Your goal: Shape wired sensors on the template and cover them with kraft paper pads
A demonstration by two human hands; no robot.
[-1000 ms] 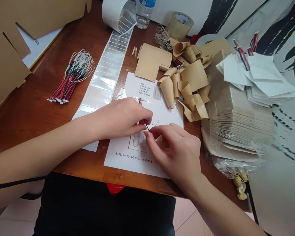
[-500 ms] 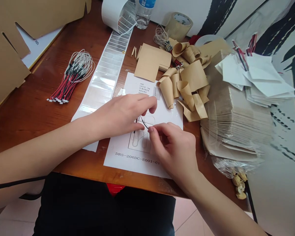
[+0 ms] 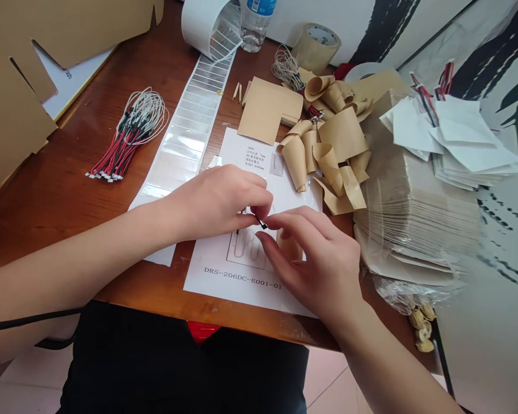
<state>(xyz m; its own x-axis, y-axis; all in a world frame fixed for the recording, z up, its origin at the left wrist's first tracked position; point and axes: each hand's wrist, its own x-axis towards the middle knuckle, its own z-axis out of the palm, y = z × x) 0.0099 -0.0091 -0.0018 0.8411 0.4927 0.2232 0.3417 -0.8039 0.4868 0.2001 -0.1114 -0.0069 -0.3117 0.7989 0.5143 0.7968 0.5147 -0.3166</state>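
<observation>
The left hand [image 3: 216, 204] pinches a thin black wire [image 3: 262, 223] over a printed drawing sheet [image 3: 224, 141], at 10 o'clock from the right hand [image 3: 315, 259], which curls narrowly beside it, its grip unclear. A weak pinch could let the wire slip.

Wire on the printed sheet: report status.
Left hand on black wire, right fingers at its tip. Printed sheet beneath. Curled brown paper beyond, not blocking.
</observation>
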